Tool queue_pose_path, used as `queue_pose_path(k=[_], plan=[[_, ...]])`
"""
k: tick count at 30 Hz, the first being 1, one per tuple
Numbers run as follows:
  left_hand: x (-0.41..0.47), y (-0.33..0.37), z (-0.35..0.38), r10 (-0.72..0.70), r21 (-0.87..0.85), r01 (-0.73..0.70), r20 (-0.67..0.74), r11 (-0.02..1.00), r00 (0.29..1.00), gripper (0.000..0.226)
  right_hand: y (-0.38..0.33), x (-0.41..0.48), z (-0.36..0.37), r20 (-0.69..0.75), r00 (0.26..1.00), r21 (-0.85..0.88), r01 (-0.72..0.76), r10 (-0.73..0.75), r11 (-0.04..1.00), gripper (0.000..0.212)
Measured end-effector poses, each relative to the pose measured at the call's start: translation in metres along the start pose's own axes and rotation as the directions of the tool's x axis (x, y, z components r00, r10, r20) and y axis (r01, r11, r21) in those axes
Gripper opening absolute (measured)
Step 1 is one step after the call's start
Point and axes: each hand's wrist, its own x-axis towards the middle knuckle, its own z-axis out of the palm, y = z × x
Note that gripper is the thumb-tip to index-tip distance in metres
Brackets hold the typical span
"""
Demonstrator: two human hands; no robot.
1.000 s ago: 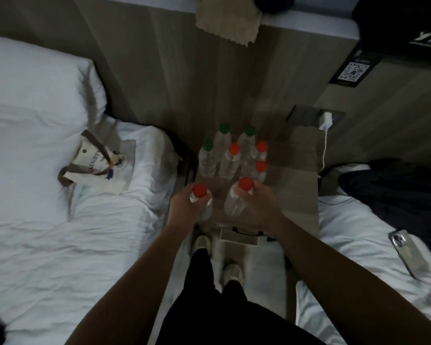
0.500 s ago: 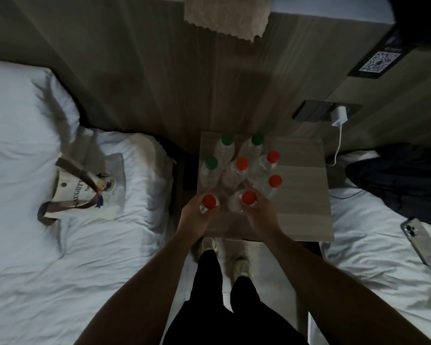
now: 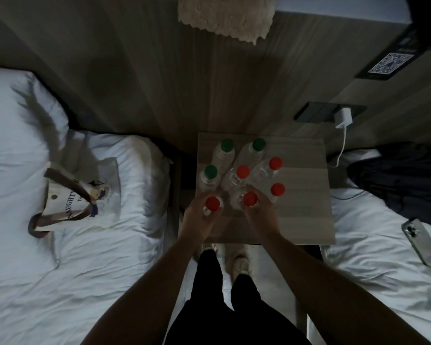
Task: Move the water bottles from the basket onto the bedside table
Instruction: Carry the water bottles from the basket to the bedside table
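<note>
Head view: L hand (image 3: pixel 197 217) is curled round a red-capped bottle (image 3: pixel 212 203) near the left edge of the bedside table (image 3: pixel 304 220). R hand (image 3: pixel 261 212) is curled round a second red-capped bottle (image 3: pixel 250 199) just beside it, both upright. Six more bottles (image 3: pixel 243 171), 3 green caps and 3 red, stand clustered behind them on the tabletop; tote bag (image 3: pixel 72 195) lies on the bed (image 3: pixel 60 270) at left.

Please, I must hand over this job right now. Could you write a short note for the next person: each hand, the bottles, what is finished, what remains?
Left hand: grips a red-capped bottle at the front left of the bedside table.
Right hand: grips a second red-capped bottle beside it.
Done: six bottles stand upright on the table, three with green caps and three with red.
Left: release both held bottles, then check the tote bag on the left bed; its contents are not visible.
</note>
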Motion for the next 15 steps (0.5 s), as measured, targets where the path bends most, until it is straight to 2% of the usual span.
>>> queue_pose_path(k=[5,9,12,15], plan=[[0.014,-0.003,0.003,0.061,0.085,-0.058,-0.031,0.995,0.998,0.038,-0.004,0.004,0.0,-0.051,0.998,-0.003,0.025,-0.025,1.0,0.012],[0.017,-0.008,0.005,0.038,0.122,-0.03,-0.058,0.992,0.998,0.043,-0.005,0.005,-0.003,-0.031,0.996,-0.07,0.079,-0.081,0.994,0.014],[0.017,-0.007,0.009,0.014,0.115,-0.003,-0.094,0.993,0.995,0.044,-0.004,0.004,-0.007,0.001,0.993,-0.123,0.114,-0.114,0.986,0.027],[0.011,-0.005,0.01,-0.029,0.126,0.046,-0.133,0.991,0.991,0.05,-0.002,0.003,-0.015,0.041,0.976,-0.161,0.219,-0.215,0.962,0.043]])
